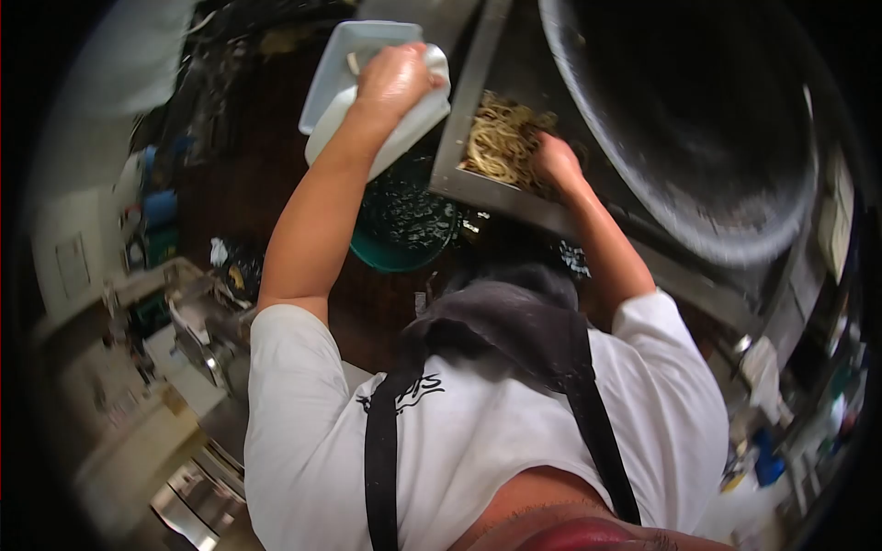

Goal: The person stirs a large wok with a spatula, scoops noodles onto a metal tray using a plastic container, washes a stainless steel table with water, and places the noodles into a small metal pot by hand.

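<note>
My left hand (393, 81) is closed on a white plastic container (404, 140), which looks like a jug and hangs tilted above the left side of the metal trough. A pale, box-shaped plastic part (329, 78) shows just beyond that hand; I cannot tell whether it belongs to the same container. My right hand (558, 163) reaches into a heap of pale and brown noodle-like strands (501, 142) in the near corner of the metal trough (450, 151). Its fingertips are hidden among the strands, pressed against them.
A large dark round pan (698, 110) with a pale rim stands at the right. Below the white container is a green tub (390, 257) with dark, glinting contents. Metal fittings (207, 354) and cluttered shelving lie at the left; a white cloth (761, 376) hangs at the right.
</note>
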`<state>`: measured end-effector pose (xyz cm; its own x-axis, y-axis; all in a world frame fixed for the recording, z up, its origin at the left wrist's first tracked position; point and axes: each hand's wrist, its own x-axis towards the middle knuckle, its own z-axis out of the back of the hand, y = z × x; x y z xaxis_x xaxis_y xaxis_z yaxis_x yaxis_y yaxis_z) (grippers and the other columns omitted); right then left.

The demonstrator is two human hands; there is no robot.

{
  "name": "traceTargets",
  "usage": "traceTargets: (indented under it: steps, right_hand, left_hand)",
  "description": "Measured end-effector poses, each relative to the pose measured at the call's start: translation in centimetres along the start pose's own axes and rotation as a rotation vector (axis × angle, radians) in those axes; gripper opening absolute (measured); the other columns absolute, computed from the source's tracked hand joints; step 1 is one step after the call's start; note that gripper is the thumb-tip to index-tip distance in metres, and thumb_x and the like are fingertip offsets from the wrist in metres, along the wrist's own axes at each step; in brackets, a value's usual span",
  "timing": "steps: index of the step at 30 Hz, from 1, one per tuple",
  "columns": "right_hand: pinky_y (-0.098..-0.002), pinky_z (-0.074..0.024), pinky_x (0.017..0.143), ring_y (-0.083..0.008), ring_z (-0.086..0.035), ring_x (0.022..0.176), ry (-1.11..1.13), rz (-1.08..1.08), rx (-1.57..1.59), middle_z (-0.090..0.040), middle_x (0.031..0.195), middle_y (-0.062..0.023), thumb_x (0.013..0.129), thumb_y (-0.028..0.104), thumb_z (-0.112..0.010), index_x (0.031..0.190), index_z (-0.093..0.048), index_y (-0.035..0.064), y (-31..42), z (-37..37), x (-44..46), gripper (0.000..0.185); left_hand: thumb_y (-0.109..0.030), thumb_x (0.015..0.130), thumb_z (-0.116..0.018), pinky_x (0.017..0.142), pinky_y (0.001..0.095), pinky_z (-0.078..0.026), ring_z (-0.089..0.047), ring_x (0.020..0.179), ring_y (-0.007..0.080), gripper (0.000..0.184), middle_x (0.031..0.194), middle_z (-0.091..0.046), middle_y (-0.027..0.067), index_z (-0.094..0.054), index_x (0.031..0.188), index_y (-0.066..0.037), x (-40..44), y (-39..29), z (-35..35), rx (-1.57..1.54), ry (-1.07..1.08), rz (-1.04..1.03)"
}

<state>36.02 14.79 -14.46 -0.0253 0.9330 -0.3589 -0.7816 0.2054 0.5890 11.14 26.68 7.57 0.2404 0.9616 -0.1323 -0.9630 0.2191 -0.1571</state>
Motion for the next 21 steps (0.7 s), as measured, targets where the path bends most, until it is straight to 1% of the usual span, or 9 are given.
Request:
traceTargets:
  steps: [3, 7, 10, 11, 12, 13, 16, 17, 21]
  right_hand:
    - [-0.0485, -0.0506, 0.090, -0.0404, -0.064, 0.103, -0.093, 0.101, 0.025, -0.067, 0.106, -0.0256, 0.082, 0.009, -0.059, 0.117, -0.066, 0.0073, -1.1, 0.2, -1.1, 0.036]
    - [-0.0476, -0.0497, 0.091, -0.0412, -0.061, 0.103, -0.141, 0.154, 0.044, -0.065, 0.104, -0.0234, 0.082, 0.009, -0.062, 0.117, -0.065, 0.0069, -0.2, -0.4, -2.7, 0.036]
    - [-0.0462, -0.0494, 0.091, -0.0404, -0.060, 0.104, -0.147, 0.190, 0.014, -0.064, 0.101, -0.0214, 0.082, 0.007, -0.062, 0.117, -0.065, 0.0062, 1.9, -0.9, -2.5, 0.035]
    - [-0.0453, -0.0495, 0.091, -0.0393, -0.061, 0.103, -0.150, 0.205, 0.001, -0.064, 0.100, -0.0206, 0.082, 0.005, -0.061, 0.117, -0.066, 0.0059, 2.4, -1.2, -2.6, 0.036]
    - [-0.0444, -0.0497, 0.091, -0.0379, -0.062, 0.102, -0.159, 0.231, -0.022, -0.064, 0.099, -0.0199, 0.081, 0.004, -0.060, 0.118, -0.066, 0.0056, 2.1, -1.6, -2.6, 0.037]
    - [-0.0435, -0.0498, 0.091, -0.0366, -0.063, 0.101, -0.156, 0.276, -0.040, -0.064, 0.097, -0.0191, 0.081, 0.003, -0.060, 0.119, -0.066, 0.0054, 2.3, -2.2, -2.1, 0.039]
    - [-0.0337, -0.0493, 0.091, -0.0234, -0.063, 0.105, -0.043, 0.151, 0.288, -0.068, 0.113, -0.0133, 0.086, 0.000, -0.055, 0.126, -0.060, -0.0013, 4.3, -3.8, -1.6, 0.040]
    - [-0.0322, -0.0489, 0.091, -0.0215, -0.063, 0.106, -0.078, 0.143, 0.309, -0.067, 0.117, -0.0124, 0.088, 0.001, -0.056, 0.128, -0.059, -0.0007, 4.8, -4.0, -1.4, 0.040]
    - [-0.0300, -0.0481, 0.089, -0.0166, -0.060, 0.107, -0.177, 0.034, 0.621, -0.063, 0.124, -0.0085, 0.091, 0.005, -0.059, 0.131, -0.057, 0.0036, 7.6, -6.1, -0.4, 0.039]
  left_hand:
    - [-0.038, 0.079, -0.077, 0.075, 0.0496, -0.054, -0.066, 0.088, 0.0443, 0.042, 0.087, -0.069, 0.0258, -0.067, 0.103, -0.005, -0.9, 4.9, 3.5, -0.142, -0.378, 0.103]
    - [-0.035, 0.082, -0.076, 0.072, 0.0523, -0.053, -0.066, 0.087, 0.0453, 0.043, 0.090, -0.068, 0.0269, -0.063, 0.110, -0.005, 2.2, 14.9, -4.5, -0.206, -0.628, 0.129]
    - [-0.034, 0.090, -0.066, 0.073, 0.0491, -0.052, -0.068, 0.081, 0.0390, 0.031, 0.086, -0.069, 0.0221, -0.061, 0.100, -0.004, 3.6, 20.2, -11.2, -0.270, -0.526, 0.198]
    - [-0.036, 0.097, -0.052, 0.068, 0.0439, -0.052, -0.066, 0.073, 0.0283, 0.033, 0.082, -0.068, 0.0157, -0.062, 0.101, -0.005, 3.0, 20.7, -11.9, -0.953, -0.305, 0.360]
    - [-0.023, 0.089, -0.063, 0.071, 0.0417, -0.052, -0.066, 0.078, 0.0256, 0.033, 0.092, -0.067, 0.0157, -0.058, 0.117, -0.007, 3.3, 21.7, -14.0, -1.046, -0.267, 0.362]
    - [-0.009, 0.080, -0.074, 0.074, 0.0396, -0.053, -0.065, 0.084, 0.0228, 0.056, 0.101, -0.066, 0.0157, -0.053, 0.132, -0.008, 3.6, 22.5, -16.0, -1.137, -0.229, 0.368]
    - [-0.020, 0.078, -0.076, 0.094, 0.0412, -0.050, -0.064, 0.106, 0.0344, 0.067, 0.117, -0.063, 0.0223, -0.049, 0.137, -0.004, -3.1, 22.9, -11.7, -0.485, -0.560, 0.191]
    - [-0.023, 0.079, -0.076, 0.099, 0.0405, -0.047, -0.061, 0.112, 0.0363, 0.065, 0.118, -0.064, 0.0223, -0.050, 0.136, -0.002, -6.3, 24.1, -9.6, -0.616, -0.524, 0.243]
    - [-0.022, 0.082, -0.076, 0.072, 0.0347, -0.055, -0.068, 0.076, 0.0226, 0.046, 0.096, -0.069, 0.0120, -0.061, 0.121, -0.004, -21.3, 35.5, -6.3, -0.729, -0.938, 0.356]
